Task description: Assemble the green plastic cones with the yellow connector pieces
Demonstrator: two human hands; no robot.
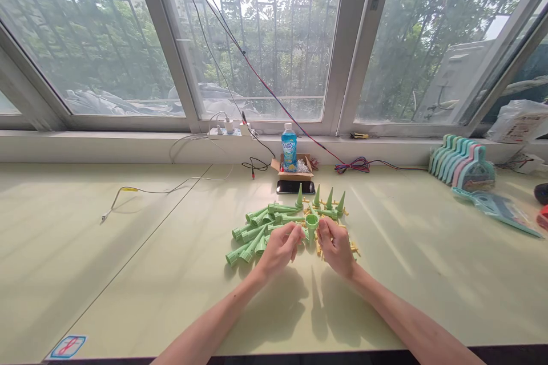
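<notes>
A green plastic plant watering spike [311, 223] is held upright between my two hands, its round open end facing up. My left hand [280, 246] is closed in a pinch at the spike's left side. My right hand [337, 246] pinches at its right side; whether a small part is also in these fingertips is hidden. Several more green spikes [252, 234] lie in a pile beside and behind my left hand. Small yellow plastic pieces [354, 248] lie around and behind my right hand. Beyond them, several green cones [329, 199] stand point up, with yellow pieces near them.
Behind the pile are a dark phone [295, 187] and a small cardboard box [295, 175] with a blue-labelled bottle [289, 148]. A white cable [171, 190] crosses the table [149, 296] at left. Pastel dustpan-like tools [464, 162] stand at right, near a coiled red-blue wire [354, 165].
</notes>
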